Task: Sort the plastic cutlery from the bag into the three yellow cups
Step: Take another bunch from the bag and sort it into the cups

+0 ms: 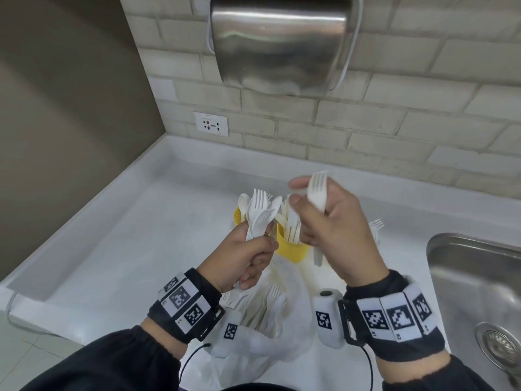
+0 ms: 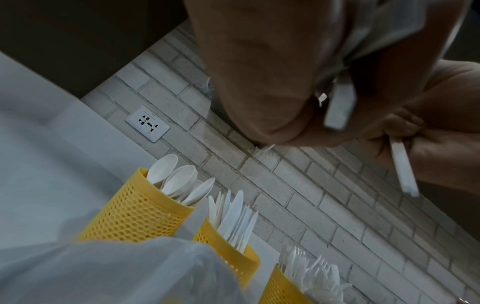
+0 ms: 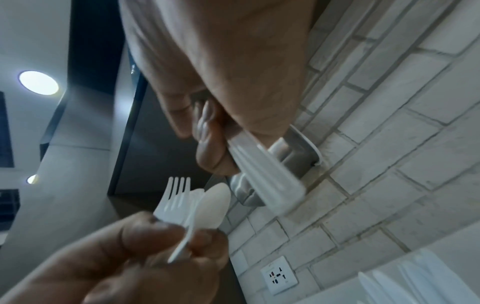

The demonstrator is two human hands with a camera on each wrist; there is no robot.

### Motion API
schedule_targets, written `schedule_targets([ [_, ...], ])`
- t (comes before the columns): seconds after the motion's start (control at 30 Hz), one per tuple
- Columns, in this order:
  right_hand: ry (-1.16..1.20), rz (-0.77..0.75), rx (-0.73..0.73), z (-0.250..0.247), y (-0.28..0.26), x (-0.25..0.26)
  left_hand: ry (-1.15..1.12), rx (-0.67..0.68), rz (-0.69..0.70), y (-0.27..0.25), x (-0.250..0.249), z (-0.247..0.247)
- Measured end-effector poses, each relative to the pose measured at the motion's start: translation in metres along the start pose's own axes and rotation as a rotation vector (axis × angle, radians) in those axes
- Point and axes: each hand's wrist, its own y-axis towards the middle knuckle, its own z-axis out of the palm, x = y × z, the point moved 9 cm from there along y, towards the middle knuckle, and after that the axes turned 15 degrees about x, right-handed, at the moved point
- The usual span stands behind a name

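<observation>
My left hand [image 1: 251, 255] grips a mixed bunch of white plastic forks and spoons [image 1: 258, 215] upright above the counter. Close to its right, my right hand [image 1: 310, 210] holds white forks [image 1: 317, 193], tines up; in the right wrist view their handles [image 3: 265, 179] stick out below the fingers. Three yellow mesh cups stand behind the hands: the spoon cup [image 2: 137, 207], the knife cup [image 2: 228, 244] and the fork cup [image 2: 283, 288]. In the head view my right hand hides most of the fork cup. The clear bag [image 1: 270, 320] lies in front, with more cutlery in it.
A steel sink [image 1: 476, 292] is sunk into the white counter [image 1: 141, 235] at the right. A steel hand dryer [image 1: 282, 43] hangs on the brick wall above the cups. A wall socket [image 1: 211, 124] sits at the back left.
</observation>
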Motion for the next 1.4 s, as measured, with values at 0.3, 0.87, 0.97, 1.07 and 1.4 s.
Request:
schedule_targets([
  [0.3, -0.218, -0.045, -0.062, 0.006, 0.004, -0.001, 0.129, 0.051, -0.004, -0.001, -0.007, 0.007],
  [0.87, -0.277, 0.033, -0.086, -0.001, 0.009, -0.018, 0.498, -0.26, 0.033, 0.001, -0.018, -0.013],
  [0.97, -0.291, 0.02, -0.105, -0.005, 0.008, -0.018, 0.582, -0.286, 0.074, 0.001, -0.021, -0.014],
  [1.07, -0.346, 0.018, -0.075, 0.002, 0.006, -0.017, 0.669, -0.356, 0.106, 0.001, -0.025, -0.015],
  [1.4, -0.269, 0.064, -0.256, -0.021, 0.006, -0.027, 0.78, -0.401, 0.147, -0.004, -0.033, -0.009],
])
